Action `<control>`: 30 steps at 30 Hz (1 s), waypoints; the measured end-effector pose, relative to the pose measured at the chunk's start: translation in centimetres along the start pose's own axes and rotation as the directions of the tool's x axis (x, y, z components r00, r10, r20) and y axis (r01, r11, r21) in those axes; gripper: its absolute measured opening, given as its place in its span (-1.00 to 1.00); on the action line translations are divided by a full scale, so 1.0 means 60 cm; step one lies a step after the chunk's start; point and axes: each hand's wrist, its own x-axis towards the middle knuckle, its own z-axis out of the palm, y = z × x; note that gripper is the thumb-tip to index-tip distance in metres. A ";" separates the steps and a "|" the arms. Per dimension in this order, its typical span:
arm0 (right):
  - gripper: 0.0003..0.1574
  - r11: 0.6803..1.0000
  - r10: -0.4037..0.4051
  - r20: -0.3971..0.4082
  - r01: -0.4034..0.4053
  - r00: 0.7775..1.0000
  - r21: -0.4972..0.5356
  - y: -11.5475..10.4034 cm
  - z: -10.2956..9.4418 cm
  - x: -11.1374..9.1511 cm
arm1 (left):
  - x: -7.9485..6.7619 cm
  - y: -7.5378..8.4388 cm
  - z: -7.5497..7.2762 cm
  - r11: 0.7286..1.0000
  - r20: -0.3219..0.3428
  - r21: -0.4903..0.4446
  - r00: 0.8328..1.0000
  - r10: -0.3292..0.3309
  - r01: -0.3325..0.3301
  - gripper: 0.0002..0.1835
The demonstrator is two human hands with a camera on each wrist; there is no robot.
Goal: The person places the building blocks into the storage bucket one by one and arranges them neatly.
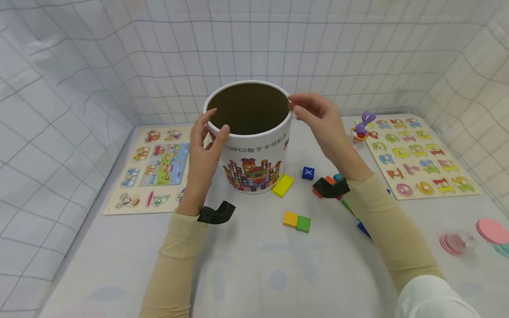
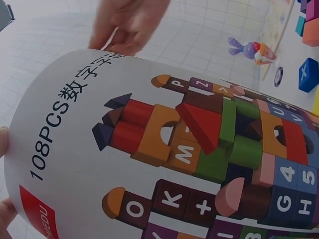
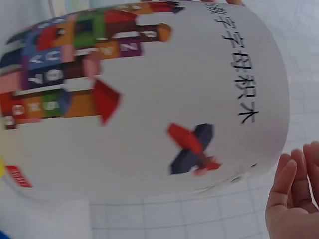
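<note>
Counting on my head feed, I get one white block bucket (image 1: 254, 148), marked "108PCS", upright on the white tabletop (image 1: 246, 265) with its open mouth facing up. Two hands are at its rim. The left hand (image 1: 203, 159) is at the near left, thumb and index finger spread apart; whether they grip the edge I cannot tell. The right hand (image 1: 322, 123) is at the opposite side, fingertips drawn close together at the edge; I cannot tell if they pinch it. I count four loose blocks clearly: one yellow block (image 1: 283, 185) just beside the bucket's foot, one blue X block (image 1: 308, 173), and one orange block (image 1: 290, 219) touching one green block (image 1: 303, 224). More lie partly hidden by the right wrist, so I can't number those. Two puzzle boards flank the bucket: one picture board (image 1: 143, 208) left, one number board (image 1: 409, 145) right, with one purple rabbit figure (image 1: 362, 128) at the latter's corner. One pink disc (image 1: 493, 231) and one clear dome (image 1: 463, 243) lie far right.

On the left wrist feed, the bucket's printed wall fills most of my view; two fingertips show at the left border, and the right hand at the top.

On the right wrist feed, I see one aeroplane-like print, partly blurred lettered blocks, and the right hand's fingers side by side near the rim.
</note>
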 end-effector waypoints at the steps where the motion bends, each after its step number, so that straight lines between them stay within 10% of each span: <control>1: -0.66 0.999 0.019 -0.049 -0.017 0.999 0.033 0.015 -0.007 -0.016 | 0.000 0.000 0.000 1.000 0.002 -0.001 1.000 0.001 -0.001 -0.47; 5: -0.60 0.969 0.243 -0.092 -0.246 0.966 -0.018 0.084 -0.019 -0.074 | 0.001 0.001 0.000 1.000 -0.002 0.000 1.000 0.007 -0.007 -0.46; 9: -0.43 0.842 0.485 0.027 -0.459 0.874 -0.285 0.142 -0.008 -0.117 | 0.000 0.002 0.000 1.000 -0.005 0.005 1.000 0.003 -0.003 -0.46; 13: -0.20 0.757 0.518 0.108 -0.396 0.848 -0.520 0.170 0.014 -0.135 | -0.001 0.001 0.002 1.000 -0.002 0.004 1.000 -0.003 0.003 -0.46; 25: -0.09 0.590 0.419 0.060 -0.221 0.906 -0.776 0.181 0.058 -0.139 | 0.000 0.003 0.000 1.000 -0.008 0.008 1.000 0.014 -0.014 -0.46; 30: -0.11 0.613 0.480 0.130 -0.226 0.868 -0.757 0.166 0.045 -0.149 | -0.002 0.003 0.001 1.000 -0.008 0.012 1.000 -0.010 0.010 -0.46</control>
